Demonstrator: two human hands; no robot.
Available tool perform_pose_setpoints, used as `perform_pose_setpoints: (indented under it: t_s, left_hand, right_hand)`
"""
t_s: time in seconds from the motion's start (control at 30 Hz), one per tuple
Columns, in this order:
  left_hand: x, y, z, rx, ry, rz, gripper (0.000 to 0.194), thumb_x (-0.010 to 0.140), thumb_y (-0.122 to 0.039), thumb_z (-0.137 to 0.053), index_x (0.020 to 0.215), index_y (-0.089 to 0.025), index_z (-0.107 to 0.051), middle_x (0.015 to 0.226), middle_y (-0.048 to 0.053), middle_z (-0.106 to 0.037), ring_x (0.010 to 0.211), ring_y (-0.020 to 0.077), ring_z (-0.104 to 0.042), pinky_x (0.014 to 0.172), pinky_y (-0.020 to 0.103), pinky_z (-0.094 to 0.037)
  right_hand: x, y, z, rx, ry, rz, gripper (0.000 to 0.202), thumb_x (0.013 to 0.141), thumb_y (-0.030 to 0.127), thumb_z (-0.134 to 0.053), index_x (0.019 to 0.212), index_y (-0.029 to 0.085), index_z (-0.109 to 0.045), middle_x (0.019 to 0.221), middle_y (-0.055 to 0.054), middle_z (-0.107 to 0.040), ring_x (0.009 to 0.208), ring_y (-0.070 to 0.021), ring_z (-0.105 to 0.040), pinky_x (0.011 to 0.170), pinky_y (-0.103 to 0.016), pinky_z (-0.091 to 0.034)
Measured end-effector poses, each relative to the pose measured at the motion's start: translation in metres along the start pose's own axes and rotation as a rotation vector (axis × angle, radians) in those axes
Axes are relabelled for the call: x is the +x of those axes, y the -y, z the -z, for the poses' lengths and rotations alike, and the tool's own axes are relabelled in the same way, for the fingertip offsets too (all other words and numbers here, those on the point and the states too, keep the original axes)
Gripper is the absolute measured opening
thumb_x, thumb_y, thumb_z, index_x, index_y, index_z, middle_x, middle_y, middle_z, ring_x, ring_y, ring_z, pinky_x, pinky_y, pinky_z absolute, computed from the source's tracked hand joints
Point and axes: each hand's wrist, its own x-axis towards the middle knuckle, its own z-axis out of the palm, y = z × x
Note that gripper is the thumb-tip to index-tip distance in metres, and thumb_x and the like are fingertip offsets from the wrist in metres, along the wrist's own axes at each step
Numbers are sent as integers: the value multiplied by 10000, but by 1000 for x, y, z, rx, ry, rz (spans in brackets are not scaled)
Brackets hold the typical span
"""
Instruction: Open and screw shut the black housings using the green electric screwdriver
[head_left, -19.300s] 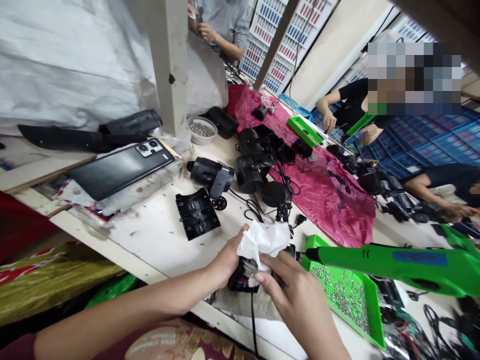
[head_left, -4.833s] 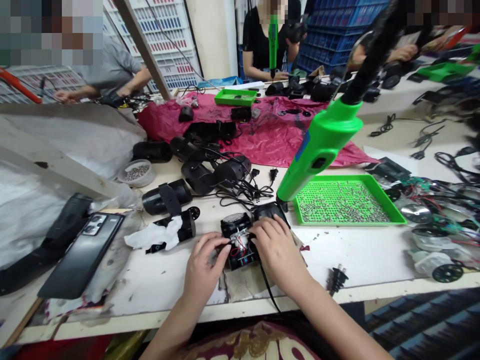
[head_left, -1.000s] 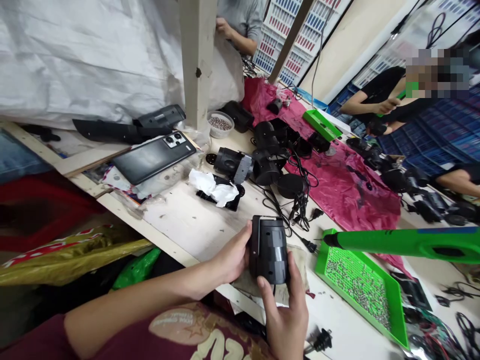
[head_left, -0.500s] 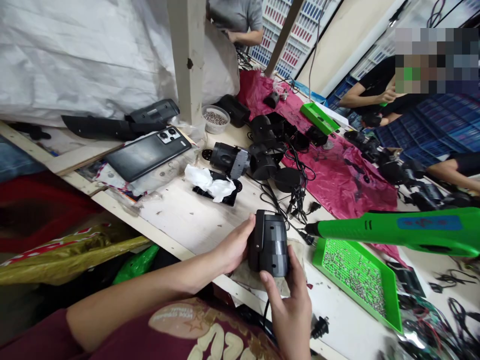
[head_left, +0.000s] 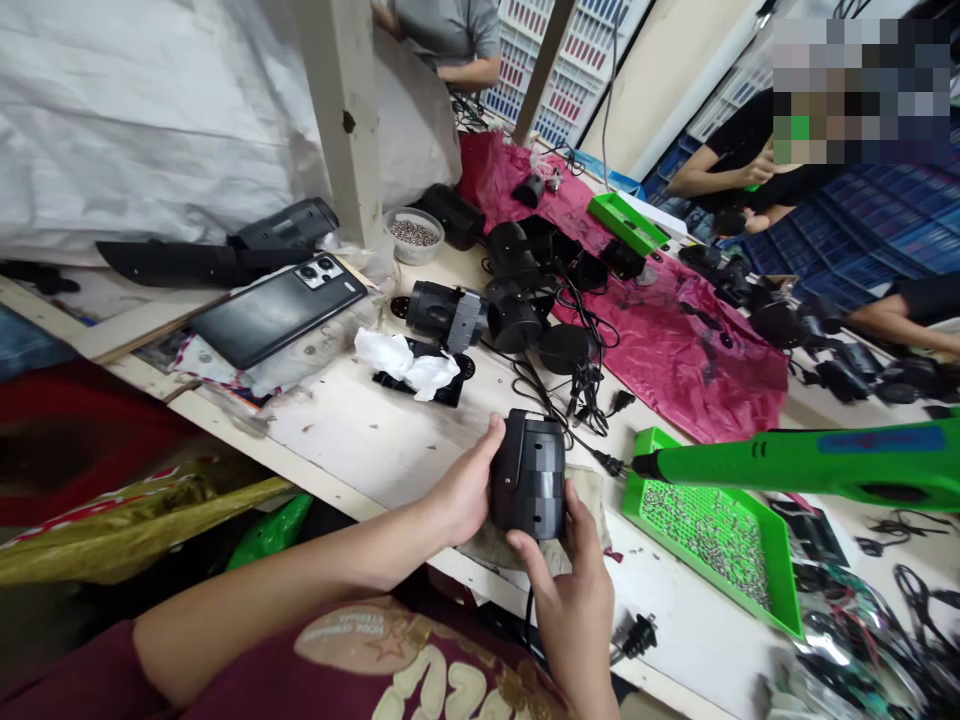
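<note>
Both hands hold a black faceted housing (head_left: 541,470) with a side bracket above the front of the workbench. My left hand (head_left: 471,488) is closed along its left side, the thumb up by the bracket and the other fingers mostly hidden. Around its lower right end wraps my right hand (head_left: 574,590), thumb at the bottom edge. A dark cable runs down below the housing. Just to the right, a green electric screwdriver (head_left: 810,465) reaches in from the right edge, its tip near a green tray (head_left: 784,590) of small screws. Beneath the housing lies a pale cloth (head_left: 592,500).
A phone (head_left: 281,310), crumpled white tissue (head_left: 409,365) and a tub of screws (head_left: 414,236) lie on the left. More black housings (head_left: 517,310) and cables fill the middle beside pink plastic sheeting (head_left: 690,350). A post (head_left: 341,120) rises behind. Co-workers sit across the bench.
The view has shifted slightly, so the bench things appear further left. Against the screw tray, the screwdriver sits a little lower. Both hands keep their hold on the housing.
</note>
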Motion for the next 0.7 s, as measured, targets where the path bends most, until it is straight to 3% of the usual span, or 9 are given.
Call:
perform_pose_setpoints:
  t_s: [0.07, 0.13, 0.23, 0.3, 0.4, 0.53, 0.7]
  left_hand:
    - [-3, 2, 1, 77, 17, -89, 713, 705, -625, -704, 1227, -159, -566, 1262, 147, -622, 1246, 314, -503, 1048, 407, -380]
    - [-6, 4, 1, 179, -5, -184, 941, 607, -490, -841, 1385, -216, -387, 1335, 141, -557, 1248, 317, -497, 1045, 415, -382]
    - [-8, 6, 1, 280, -48, -205, 1090, 592, -329, -878, 1461, -280, -221, 1328, 128, -544, 1203, 309, -532, 1023, 436, -403]
    - [-8, 5, 0, 288, -65, -190, 987, 615, -287, -858, 1428, -268, -299, 1224, 115, -606, 1114, 304, -587, 962, 446, -453]
    - [-5, 1, 3, 249, -86, -148, 736, 642, -289, -822, 1293, -225, -487, 1051, 94, -676, 975, 297, -640, 844, 439, -517]
    - [5, -5, 22, 252, -67, -92, 508, 727, -365, -743, 1183, -197, -599, 1031, 104, -711, 997, 291, -649, 843, 404, -524]
    - [14, -13, 40, 219, -62, 2, 426, 759, -367, -706, 1138, -185, -637, 1044, 94, -733, 986, 270, -674, 845, 379, -536]
  right_hand:
    - [1, 0, -2, -28, -13, 43, 696, 821, 562, -605, 1361, 154, -443, 1315, -198, -574, 1197, -343, -570, 943, -534, -486]
    - [0, 2, -4, -80, -35, 98, 698, 830, 572, -589, 1370, 157, -432, 1302, -199, -583, 1176, -335, -586, 901, -499, -518]
    - [0, 9, -8, -155, -98, 177, 718, 829, 601, -570, 1363, 141, -433, 1250, -217, -612, 1118, -330, -622, 820, -455, -558]
    - [1, 15, -7, -163, -120, 207, 720, 820, 604, -581, 1342, 123, -454, 1226, -228, -624, 1105, -337, -628, 804, -455, -568]
    - [5, 18, -2, -14, -35, 169, 634, 834, 516, -624, 1328, 148, -476, 1270, -200, -606, 1150, -321, -605, 864, -477, -561]
    - [8, 13, 6, 372, 15, -39, 496, 883, 378, -589, 1327, 201, -458, 1286, -156, -595, 1108, -258, -630, 928, -483, -538]
    - [2, 0, 5, 486, -2, -203, 324, 912, 381, -528, 1185, 208, -540, 1193, -137, -638, 1060, -235, -639, 939, -468, -512]
